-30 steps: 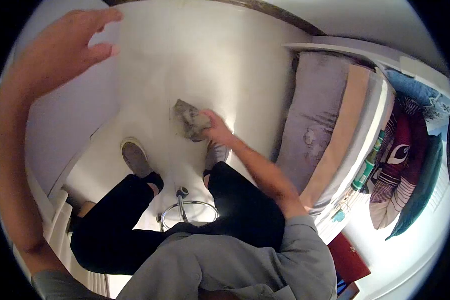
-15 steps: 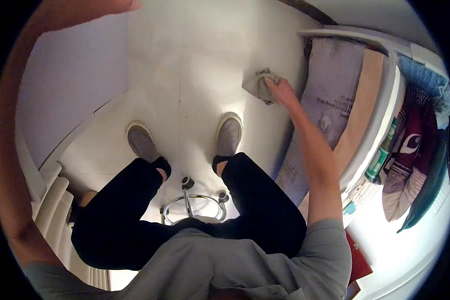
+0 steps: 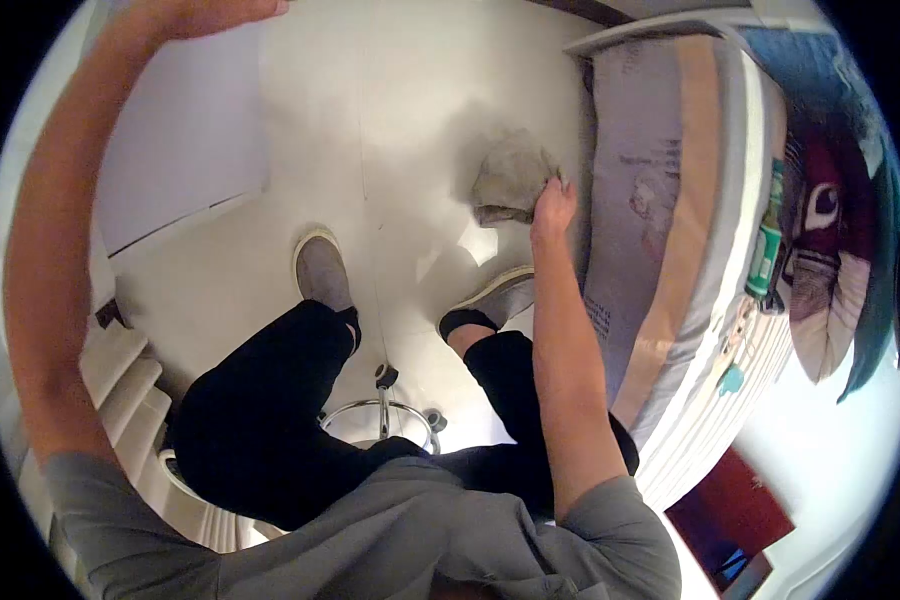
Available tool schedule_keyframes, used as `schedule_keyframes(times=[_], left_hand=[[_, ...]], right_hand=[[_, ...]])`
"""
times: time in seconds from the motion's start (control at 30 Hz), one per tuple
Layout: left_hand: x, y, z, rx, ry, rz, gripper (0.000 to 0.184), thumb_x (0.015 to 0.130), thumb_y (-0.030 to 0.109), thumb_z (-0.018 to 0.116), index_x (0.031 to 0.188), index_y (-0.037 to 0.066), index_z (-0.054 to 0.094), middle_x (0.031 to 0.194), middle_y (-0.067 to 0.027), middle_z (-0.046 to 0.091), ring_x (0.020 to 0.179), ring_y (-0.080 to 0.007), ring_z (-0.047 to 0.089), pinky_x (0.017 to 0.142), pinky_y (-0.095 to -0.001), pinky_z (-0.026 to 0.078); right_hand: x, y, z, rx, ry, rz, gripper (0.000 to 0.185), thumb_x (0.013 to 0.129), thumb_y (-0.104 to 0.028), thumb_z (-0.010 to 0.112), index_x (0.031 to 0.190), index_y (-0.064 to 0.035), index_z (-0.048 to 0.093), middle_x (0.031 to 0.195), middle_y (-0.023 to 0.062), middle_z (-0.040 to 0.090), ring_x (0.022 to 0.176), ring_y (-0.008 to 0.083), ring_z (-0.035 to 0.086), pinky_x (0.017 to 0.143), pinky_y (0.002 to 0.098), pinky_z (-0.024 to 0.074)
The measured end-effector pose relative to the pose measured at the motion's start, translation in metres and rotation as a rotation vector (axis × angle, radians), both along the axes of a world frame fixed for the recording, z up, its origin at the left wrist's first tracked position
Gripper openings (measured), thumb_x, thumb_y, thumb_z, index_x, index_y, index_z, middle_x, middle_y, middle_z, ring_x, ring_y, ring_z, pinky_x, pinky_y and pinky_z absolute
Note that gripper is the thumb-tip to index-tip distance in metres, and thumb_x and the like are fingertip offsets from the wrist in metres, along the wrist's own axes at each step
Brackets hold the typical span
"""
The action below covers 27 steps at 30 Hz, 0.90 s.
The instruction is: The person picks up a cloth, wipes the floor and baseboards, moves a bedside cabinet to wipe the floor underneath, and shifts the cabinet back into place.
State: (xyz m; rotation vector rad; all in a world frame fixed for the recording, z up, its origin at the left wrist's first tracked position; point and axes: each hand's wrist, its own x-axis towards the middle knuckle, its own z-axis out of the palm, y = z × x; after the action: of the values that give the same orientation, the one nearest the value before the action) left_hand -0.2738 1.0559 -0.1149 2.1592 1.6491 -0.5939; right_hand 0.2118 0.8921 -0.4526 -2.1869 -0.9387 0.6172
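Observation:
A greyish cloth hangs bunched from my right hand, whose fingers pinch its right edge, above the pale floor. Blur hides whether the cloth touches the floor. At the top left, my left hand is partly cut off by the frame edge; a finger points right, and its grip cannot be made out. It is nearest the top of a pale panel. Below the cloth, my right shoe is turned outward, while my left shoe points forward.
A bed with grey and tan bedding runs along the right, bearing a green container and dark cushions. Chrome chair legs with casters stand between my legs. Pale ribbed folds are at the left, a red box at the lower right.
My right hand carried the cloth rightward from near my feet toward the bed, and the cloth has since opened out. My left hand rose to the frame's top. My right foot has turned outward.

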Motion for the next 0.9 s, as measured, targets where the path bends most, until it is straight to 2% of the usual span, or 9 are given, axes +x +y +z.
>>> schedule_keyframes(times=[0.07,0.1,0.2,0.33,0.4,0.6,0.7,0.83,0.9], left_hand=[[0.008,-0.010,-0.020,0.189,0.011,0.028,0.061,0.096,0.043,0.065,0.142,0.004,0.055,0.135,-0.0232,0.062,0.128,-0.0361,0.057,0.110,-0.0482,0.043],[-0.027,-0.010,-0.074,0.532,-0.198,-0.267,0.051,0.095,0.027,0.067,0.142,0.011,0.055,0.127,-0.0174,0.066,0.119,-0.0346,0.062,0.103,-0.0461,0.049],[0.051,-0.066,0.009,0.338,-0.236,-0.205,0.050,0.094,0.028,0.067,0.138,0.007,0.056,0.122,-0.0189,0.067,0.116,-0.0370,0.063,0.101,-0.0473,0.050],[0.094,-0.075,0.017,0.115,-0.181,-0.223,0.049,0.092,0.027,0.069,0.135,0.006,0.058,0.119,-0.0183,0.068,0.111,-0.0379,0.064,0.095,-0.0477,0.052],[0.090,-0.069,-0.002,0.154,-0.160,-0.298,0.049,0.092,0.026,0.070,0.134,0.006,0.058,0.118,-0.0187,0.068,0.109,-0.0382,0.065,0.094,-0.0475,0.052],[0.092,-0.067,-0.024,-0.095,-0.172,-0.328,0.050,0.090,0.023,0.071,0.133,0.003,0.057,0.116,-0.0209,0.068,0.106,-0.0394,0.065,0.092,-0.0470,0.053],[0.092,-0.066,-0.016,-0.108,-0.250,-0.307,0.050,0.090,0.022,0.070,0.133,0.002,0.057,0.117,-0.0218,0.067,0.107,-0.0400,0.065,0.093,-0.0471,0.052],[0.086,-0.057,-0.014,-0.101,-0.241,-0.252,0.048,0.091,0.022,0.068,0.133,0.001,0.057,0.120,-0.0225,0.067,0.109,-0.0411,0.064,0.096,-0.0478,0.051],[0.085,-0.058,-0.015,-0.110,-0.259,-0.249,0.048,0.092,0.022,0.068,0.134,0.001,0.057,0.119,-0.0228,0.067,0.110,-0.0412,0.064,0.096,-0.0480,0.051]], right_hand=[[0.005,-0.023,0.019,0.089,-0.024,-0.146,0.060,0.094,-0.029,0.060,0.134,0.0150,0.051,0.125,0.0358,0.062,0.116,0.0476,0.062,0.102,0.0460,0.0473],[-0.003,-0.032,0.042,0.032,-0.062,-0.118,0.057,0.094,-0.029,0.061,0.131,0.0130,0.053,0.126,0.0351,0.062,0.118,0.0474,0.060,0.103,0.0459,0.0464],[-0.038,-0.051,0.080,-0.036,-0.119,-0.043,0.050,0.094,-0.032,0.063,0.122,0.0091,0.059,0.129,0.0335,0.059,0.120,0.0472,0.058,0.103,0.0463,0.0455],[-0.064,-0.067,0.052,-0.184,-0.253,0.200,0.041,0.092,-0.035,0.069,0.107,0.0032,0.063,0.137,0.0284,0.053,0.123,0.0444,0.054,0.103,0.0478,0.0456],[-0.081,-0.076,0.038,-0.325,-0.412,0.463,0.046,0.090,-0.037,0.073,0.114,0.0013,0.062,0.142,0.0247,0.050,0.129,0.0409,0.049,0.106,0.0497,0.0429],[-0.093,-0.066,0.021,-0.148,-0.555,0.688,0.063,0.086,-0.039,0.075,0.134,-0.0032,0.055,0.148,0.0182,0.048,0.131,0.0366,0.048,0.108,0.0502,0.0396],[-0.098,-0.061,0.015,-0.283,-0.660,0.838,0.063,0.088,-0.039,0.073,0.137,-0.0038,0.055,0.146,0.0149,0.049,0.129,0.0358,0.050,0.107,0.0491,0.0405],[-0.106,-0.060,0.018,-0.504,-0.612,0.756,0.066,0.088,-0.042,0.071,0.139,-0.0040,0.053,0.141,0.0147,0.051,0.127,0.0347,0.051,0.107,0.0495,0.0410],[-0.110,-0.058,0.018,-0.689,-0.429,0.533,0.068,0.090,-0.044,0.069,0.141,-0.0037,0.051,0.137,0.0149,0.052,0.127,0.0349,0.051,0.108,0.0509,0.0398]])
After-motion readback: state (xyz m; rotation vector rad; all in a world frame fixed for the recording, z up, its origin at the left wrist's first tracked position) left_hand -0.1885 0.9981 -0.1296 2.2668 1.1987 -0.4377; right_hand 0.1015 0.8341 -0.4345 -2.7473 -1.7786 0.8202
